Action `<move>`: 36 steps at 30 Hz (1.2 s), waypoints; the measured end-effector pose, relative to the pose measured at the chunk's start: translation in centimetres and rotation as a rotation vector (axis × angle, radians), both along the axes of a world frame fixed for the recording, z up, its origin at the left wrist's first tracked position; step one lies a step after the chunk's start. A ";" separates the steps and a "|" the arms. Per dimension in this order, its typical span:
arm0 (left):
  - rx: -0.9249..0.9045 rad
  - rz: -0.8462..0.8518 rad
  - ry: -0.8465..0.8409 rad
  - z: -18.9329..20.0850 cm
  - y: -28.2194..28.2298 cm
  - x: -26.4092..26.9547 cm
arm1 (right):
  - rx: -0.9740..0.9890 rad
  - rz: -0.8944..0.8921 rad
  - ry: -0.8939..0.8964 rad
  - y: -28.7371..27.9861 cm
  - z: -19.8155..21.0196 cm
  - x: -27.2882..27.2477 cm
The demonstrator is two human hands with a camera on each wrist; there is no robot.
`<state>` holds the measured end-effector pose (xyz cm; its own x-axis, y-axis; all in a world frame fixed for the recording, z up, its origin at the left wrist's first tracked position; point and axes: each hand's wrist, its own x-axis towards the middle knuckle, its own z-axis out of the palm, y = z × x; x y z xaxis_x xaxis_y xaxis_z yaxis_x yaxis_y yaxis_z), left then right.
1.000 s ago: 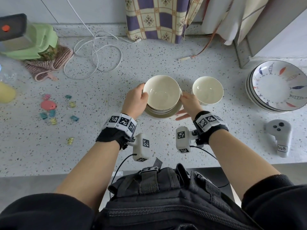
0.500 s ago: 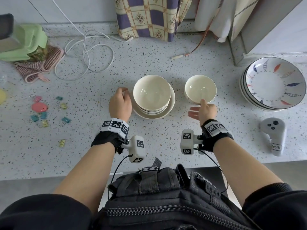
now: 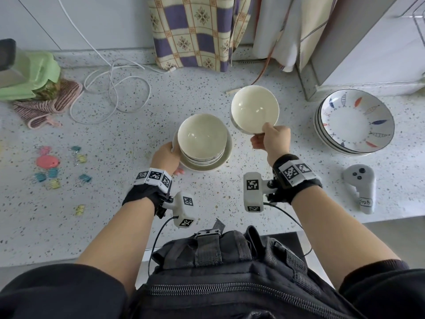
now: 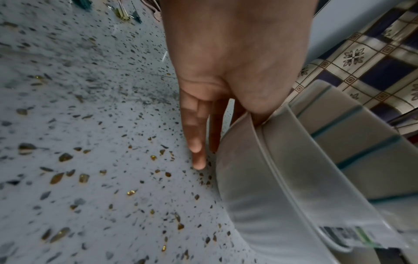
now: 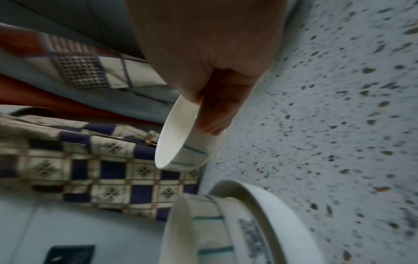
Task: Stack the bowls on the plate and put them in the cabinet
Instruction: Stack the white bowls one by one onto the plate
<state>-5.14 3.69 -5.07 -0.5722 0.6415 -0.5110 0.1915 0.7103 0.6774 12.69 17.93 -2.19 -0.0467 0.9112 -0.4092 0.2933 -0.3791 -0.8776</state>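
Observation:
Several cream bowls sit nested on a cream plate in the middle of the speckled counter. My left hand pinches the plate's left rim, thumb on top and fingers underneath against the counter. The left wrist view shows the plate and the teal-striped bowls close up. My right hand pinches the near rim of a single cream bowl, held up off the counter to the right of the stack. In the right wrist view this bowl hangs tilted above the stack.
A stack of fish-patterned plates stands at the right beside the grey cabinet side. A white controller lies near the front right. A white cable, binder clips and a green container lie at the left. A checked cloth hangs behind.
My right hand has taken the single bowl by its rim and lifted it off the counter. My left hand has moved back to the plate and taken its edge.

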 end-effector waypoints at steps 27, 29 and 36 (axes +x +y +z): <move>-0.060 -0.048 -0.143 -0.6 -0.3 -0.8 | 0.161 0.575 -0.449 -2.5 3.3 -5.4; -0.067 -0.053 -0.142 -0.8 -0.3 -0.9 | 0.181 0.583 -0.478 -2.4 3.1 -5.5; -0.050 -0.069 -0.147 -1.4 -0.2 -0.9 | 0.141 0.605 -0.478 -2.1 2.7 -5.4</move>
<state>-6.03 3.50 -6.45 -0.4447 0.6482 -0.6181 0.1421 0.7324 0.6658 7.32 15.88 0.53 -0.3999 0.8284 -0.3922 0.7714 0.0730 -0.6321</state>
